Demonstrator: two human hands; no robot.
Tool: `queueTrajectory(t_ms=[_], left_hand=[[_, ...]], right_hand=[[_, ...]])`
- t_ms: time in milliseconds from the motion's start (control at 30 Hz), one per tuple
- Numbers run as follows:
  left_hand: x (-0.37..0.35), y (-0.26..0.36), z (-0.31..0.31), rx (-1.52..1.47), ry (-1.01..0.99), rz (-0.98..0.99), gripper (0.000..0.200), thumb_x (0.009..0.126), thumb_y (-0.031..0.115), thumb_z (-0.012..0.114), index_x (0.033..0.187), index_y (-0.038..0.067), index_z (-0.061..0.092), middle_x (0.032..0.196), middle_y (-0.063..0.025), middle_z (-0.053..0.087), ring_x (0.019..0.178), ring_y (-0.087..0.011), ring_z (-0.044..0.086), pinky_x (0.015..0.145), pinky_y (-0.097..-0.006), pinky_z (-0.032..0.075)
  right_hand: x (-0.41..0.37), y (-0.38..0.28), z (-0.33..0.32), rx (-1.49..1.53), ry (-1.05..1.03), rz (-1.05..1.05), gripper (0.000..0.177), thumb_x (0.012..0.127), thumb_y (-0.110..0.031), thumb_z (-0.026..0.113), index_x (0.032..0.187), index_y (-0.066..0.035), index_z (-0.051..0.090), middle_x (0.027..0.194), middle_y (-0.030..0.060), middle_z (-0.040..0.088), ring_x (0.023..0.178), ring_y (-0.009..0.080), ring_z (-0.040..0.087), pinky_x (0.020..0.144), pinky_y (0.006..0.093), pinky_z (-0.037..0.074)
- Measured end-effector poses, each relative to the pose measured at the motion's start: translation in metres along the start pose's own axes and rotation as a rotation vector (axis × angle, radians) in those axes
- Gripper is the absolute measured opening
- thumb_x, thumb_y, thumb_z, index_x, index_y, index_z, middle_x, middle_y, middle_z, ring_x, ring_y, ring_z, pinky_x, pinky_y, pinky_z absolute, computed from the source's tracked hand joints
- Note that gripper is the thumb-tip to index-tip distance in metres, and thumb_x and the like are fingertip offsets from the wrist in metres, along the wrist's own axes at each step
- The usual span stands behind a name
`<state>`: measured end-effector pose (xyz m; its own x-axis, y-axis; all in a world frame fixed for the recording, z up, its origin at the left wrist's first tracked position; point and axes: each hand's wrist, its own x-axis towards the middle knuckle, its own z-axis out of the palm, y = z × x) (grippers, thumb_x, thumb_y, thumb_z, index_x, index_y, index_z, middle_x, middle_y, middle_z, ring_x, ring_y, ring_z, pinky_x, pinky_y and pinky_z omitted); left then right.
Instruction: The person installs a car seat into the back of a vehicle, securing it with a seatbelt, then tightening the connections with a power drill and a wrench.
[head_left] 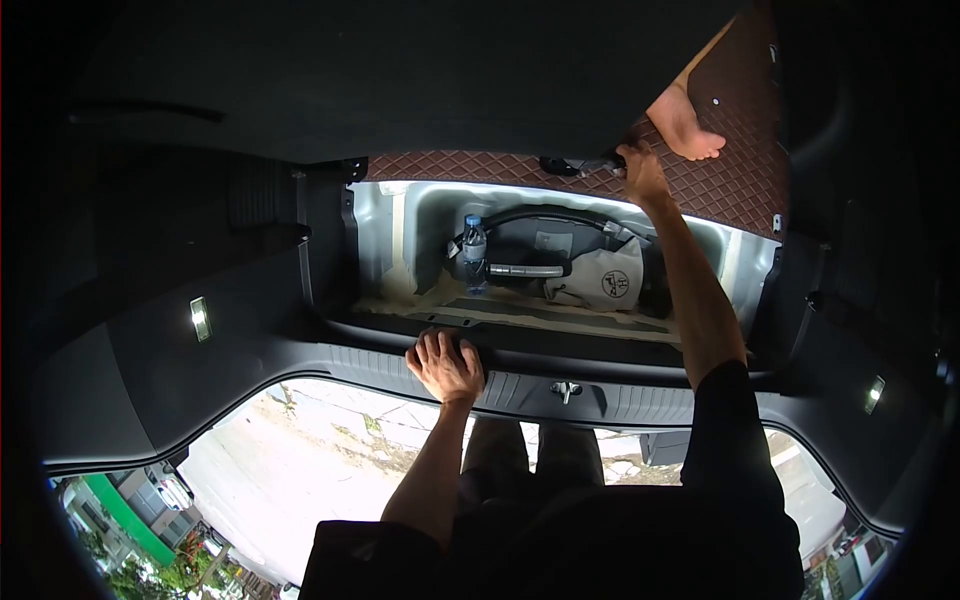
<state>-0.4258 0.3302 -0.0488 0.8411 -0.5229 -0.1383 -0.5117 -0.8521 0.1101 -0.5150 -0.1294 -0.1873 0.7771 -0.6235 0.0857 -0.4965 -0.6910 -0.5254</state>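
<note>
My left hand (446,368) rests on the ribbed sill (630,402) of a car trunk, fingers spread over its inner edge. My right hand (645,176) reaches up and across, its fingers curled at the lower edge of a large dark panel (400,80). What lies right under those fingertips is partly hidden. Below the panel is an open recess holding a water bottle (475,255) with a blue cap, a black cable (540,212), a silvery tube (526,271) and a light cloth bag (606,280) with a round black print.
Another person's bare foot (688,130) stands on the brown quilted mat (700,190), close to my right hand. A metal latch (566,390) sits mid-sill. Lit lamps (201,319) are set in the side trim. Behind the sill are my legs and bright ground.
</note>
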Motion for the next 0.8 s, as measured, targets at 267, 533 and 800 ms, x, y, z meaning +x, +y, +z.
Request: queueTrajectory(t_ms=[267, 533, 800], left_hand=[[0.001, -0.002, 0.000, -0.056, 0.053, 0.024, 0.029, 0.087, 0.032, 0.057, 0.106, 0.011, 0.063, 0.117, -0.0106, 0.061, 0.124, -0.0287, 0.052, 0.113, -0.0517, 0.027], [0.003, 0.002, -0.011, -0.096, 0.064, 0.028, 0.026, 0.085, 0.029, 0.058, 0.104, 0.011, 0.063, 0.115, -0.0097, 0.062, 0.122, -0.0293, 0.052, 0.112, -0.0520, 0.028], [0.004, -0.003, -0.017, -0.169, -0.074, -0.021, 0.039, 0.084, 0.036, 0.063, 0.108, 0.006, 0.061, 0.122, -0.0137, 0.058, 0.130, -0.0320, 0.047, 0.112, -0.0564, 0.027]], right_hand=[[-0.070, -0.038, -0.028, 0.984, -0.238, 0.597, 0.033, 0.080, -0.010, 0.085, 0.103, 0.001, 0.065, 0.091, 0.0111, 0.071, 0.081, 0.0158, 0.069, 0.068, 0.0305, 0.054], [-0.128, -0.153, 0.010, 1.599, 0.087, 0.582, 0.015, 0.091, -0.002, 0.074, 0.103, 0.001, 0.064, 0.095, 0.0119, 0.069, 0.084, 0.0193, 0.070, 0.071, 0.0290, 0.057], [-0.083, -0.137, 0.079, 1.090, -0.105, 0.969, 0.036, 0.089, -0.013, 0.079, 0.118, 0.000, 0.061, 0.107, 0.0110, 0.068, 0.092, 0.0217, 0.068, 0.084, 0.0360, 0.059]])
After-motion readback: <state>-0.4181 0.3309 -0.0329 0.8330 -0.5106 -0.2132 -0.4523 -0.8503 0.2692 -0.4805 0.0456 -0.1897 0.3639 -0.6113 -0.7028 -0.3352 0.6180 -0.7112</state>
